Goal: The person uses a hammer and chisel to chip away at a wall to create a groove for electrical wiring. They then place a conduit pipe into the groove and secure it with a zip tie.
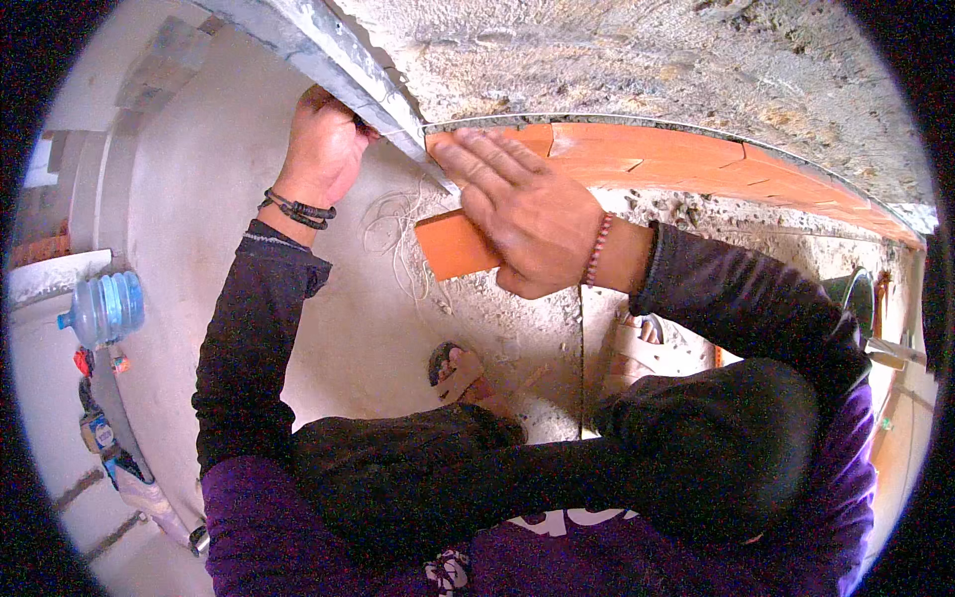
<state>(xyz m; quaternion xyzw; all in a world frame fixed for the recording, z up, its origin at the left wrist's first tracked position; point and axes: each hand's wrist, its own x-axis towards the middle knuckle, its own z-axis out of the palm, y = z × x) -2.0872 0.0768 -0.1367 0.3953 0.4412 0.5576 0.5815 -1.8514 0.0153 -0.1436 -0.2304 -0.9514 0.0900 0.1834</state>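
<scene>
My left hand (323, 149) is closed at the side of a long grey metal straightedge (343, 70), its fingertips pinched near a thin white string (477, 120). The string crosses the straightedge and runs along a row of orange bricks (647, 154) beside the rough wall. My right hand (537, 219) lies flat, fingers stretched out over the near end of that row. An orange brick piece (453, 246) shows from under its palm, with the thumb close to its edge. What lies beneath the palm is hidden.
Loose string (398, 234) and mortar crumbs (507, 328) lie on the floor between my feet and the bricks. A large blue water bottle (104, 310) lies at the far left. The rough wall (637, 60) rises behind the bricks. A bucket (854, 298) stands at the right.
</scene>
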